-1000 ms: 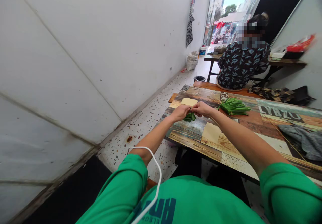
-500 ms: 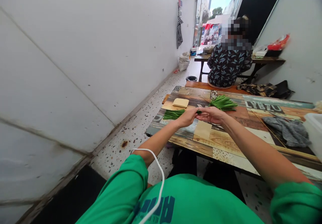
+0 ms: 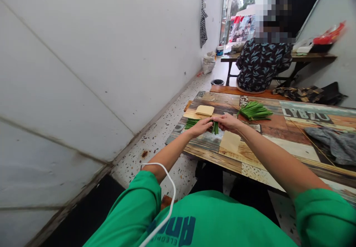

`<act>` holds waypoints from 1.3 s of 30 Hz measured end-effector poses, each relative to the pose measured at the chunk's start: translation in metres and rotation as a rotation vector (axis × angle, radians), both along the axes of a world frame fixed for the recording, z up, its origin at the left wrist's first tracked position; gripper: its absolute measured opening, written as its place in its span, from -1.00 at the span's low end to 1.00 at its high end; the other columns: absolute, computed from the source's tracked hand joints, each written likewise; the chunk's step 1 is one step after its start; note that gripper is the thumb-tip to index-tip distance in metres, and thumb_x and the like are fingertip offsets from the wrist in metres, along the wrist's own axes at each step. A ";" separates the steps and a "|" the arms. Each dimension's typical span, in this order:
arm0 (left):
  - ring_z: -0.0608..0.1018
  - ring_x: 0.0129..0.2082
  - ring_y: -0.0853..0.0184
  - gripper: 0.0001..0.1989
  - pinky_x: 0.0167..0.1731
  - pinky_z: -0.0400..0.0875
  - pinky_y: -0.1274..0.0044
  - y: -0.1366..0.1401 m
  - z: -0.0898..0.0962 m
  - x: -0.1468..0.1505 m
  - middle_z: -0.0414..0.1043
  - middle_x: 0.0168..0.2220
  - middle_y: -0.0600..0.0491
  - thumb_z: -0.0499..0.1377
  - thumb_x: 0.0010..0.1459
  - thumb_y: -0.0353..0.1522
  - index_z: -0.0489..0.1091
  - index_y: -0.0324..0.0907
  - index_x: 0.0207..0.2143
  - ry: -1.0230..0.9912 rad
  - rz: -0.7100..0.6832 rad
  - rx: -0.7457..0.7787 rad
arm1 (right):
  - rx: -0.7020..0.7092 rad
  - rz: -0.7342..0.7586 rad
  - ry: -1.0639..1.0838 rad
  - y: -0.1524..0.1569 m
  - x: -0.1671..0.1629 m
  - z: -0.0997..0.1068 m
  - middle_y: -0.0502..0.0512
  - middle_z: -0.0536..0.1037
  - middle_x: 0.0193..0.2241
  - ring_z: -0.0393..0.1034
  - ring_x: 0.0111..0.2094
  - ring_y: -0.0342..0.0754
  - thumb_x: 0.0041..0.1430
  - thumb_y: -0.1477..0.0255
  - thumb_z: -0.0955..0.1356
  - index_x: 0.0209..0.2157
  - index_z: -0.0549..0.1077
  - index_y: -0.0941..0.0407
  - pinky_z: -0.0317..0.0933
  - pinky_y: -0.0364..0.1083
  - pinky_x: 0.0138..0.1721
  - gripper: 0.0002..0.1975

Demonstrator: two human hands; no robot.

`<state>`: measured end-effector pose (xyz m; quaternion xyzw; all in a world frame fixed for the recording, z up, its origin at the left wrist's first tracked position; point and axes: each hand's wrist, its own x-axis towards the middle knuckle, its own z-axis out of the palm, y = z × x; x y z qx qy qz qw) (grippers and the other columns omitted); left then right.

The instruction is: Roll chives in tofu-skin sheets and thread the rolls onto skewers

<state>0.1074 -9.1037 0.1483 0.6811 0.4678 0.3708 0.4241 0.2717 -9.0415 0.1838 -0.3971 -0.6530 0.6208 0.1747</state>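
Observation:
Over the near left part of the table, my left hand [image 3: 200, 127] and my right hand [image 3: 227, 122] meet at their fingertips. Between them is a small bunch of green chives [image 3: 215, 128], long flat blades whose ends hang down. Both hands look closed on it, though the fingers partly hide the grip. Behind my left hand lies a short pile of chives [image 3: 190, 123], partly covered. A larger fanned pile of chives [image 3: 255, 111] rests beyond my right hand. A stack of beige square sheets [image 3: 205, 110] sits just past my fingers, and another beige square [image 3: 230, 142] lies closer to me.
The patterned wooden table [image 3: 267, 162] carries a grey cloth [image 3: 329, 143] at the right. Across it, a person in a leaf-print shirt [image 3: 263, 65] sits on a bench [image 3: 222, 90], back toward me. A white wall [image 3: 111, 54] runs along the left. A white cable [image 3: 171, 187] crosses my left arm.
My hands have shifted slightly left and come closer together. The bunch of chives now hangs down between my fingers, where before it was mostly hidden. The view has swung a little left.

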 end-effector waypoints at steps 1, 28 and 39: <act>0.52 -0.29 0.37 -0.60 -0.26 0.43 0.54 -0.002 -0.002 -0.008 0.51 -0.19 -0.06 -0.10 0.32 -0.39 0.28 -0.26 0.15 -0.036 0.036 -0.038 | 0.024 0.029 -0.058 0.003 -0.012 -0.001 -0.14 0.23 -0.80 0.07 -0.75 -0.31 -0.02 0.03 0.47 -0.62 0.29 0.15 -0.04 -0.26 -0.72 -0.49; 0.40 0.12 0.06 -0.57 0.06 0.27 0.26 -0.007 0.002 -0.084 0.40 0.09 -0.17 0.11 0.14 -0.46 0.38 -0.17 0.08 0.936 0.316 0.043 | 1.039 0.524 -0.939 0.021 -0.094 0.007 0.35 0.59 -0.13 0.46 -0.12 0.08 0.23 0.37 0.28 -0.08 0.57 0.25 0.21 -0.13 -0.22 -0.65; 0.33 0.16 0.09 -0.64 0.12 0.09 0.21 -0.009 0.033 -0.077 0.40 0.12 -0.10 0.10 0.26 -0.34 0.35 -0.09 0.10 0.891 0.332 0.203 | 1.081 0.551 -0.906 0.023 -0.093 0.016 0.24 0.62 -0.16 0.48 -0.16 -0.01 0.25 0.39 0.27 -0.07 0.59 0.17 0.19 -0.19 -0.24 -0.67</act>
